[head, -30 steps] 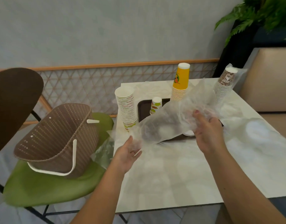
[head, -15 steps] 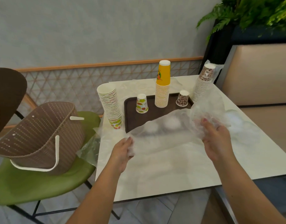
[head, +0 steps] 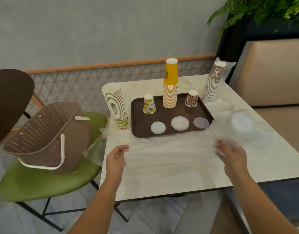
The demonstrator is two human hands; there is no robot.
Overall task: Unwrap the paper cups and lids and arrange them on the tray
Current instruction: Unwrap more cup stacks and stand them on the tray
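A brown tray (head: 136,130) on the marble table holds an upturned fruit-print cup (head: 149,103), a tall yellow cup stack (head: 170,85), an upturned leopard-print cup (head: 191,98) and three clear lids (head: 180,123) in a row along its near side. A fruit-print cup stack (head: 115,105) stands left of the tray, a leopard-print stack (head: 214,81) right of it. Clear plastic wrap (head: 170,146) lies blurred across the table in front of the tray. My left hand (head: 117,157) hovers at its left end, fingers apart. My right hand (head: 229,154) has crumpled wrap over its fingertips.
More lids in clear wrap (head: 241,122) lie right of the tray. A brown woven basket (head: 49,137) sits on a green chair (head: 43,183) to the left, with loose plastic (head: 96,149) hanging beside the table's edge. A padded bench (head: 272,73) and a plant stand at the right.
Both hands have dropped from above the tray toward the table's near side, bringing the wrap down flat. My left hand has let go of its end. The three lids on the tray now show.
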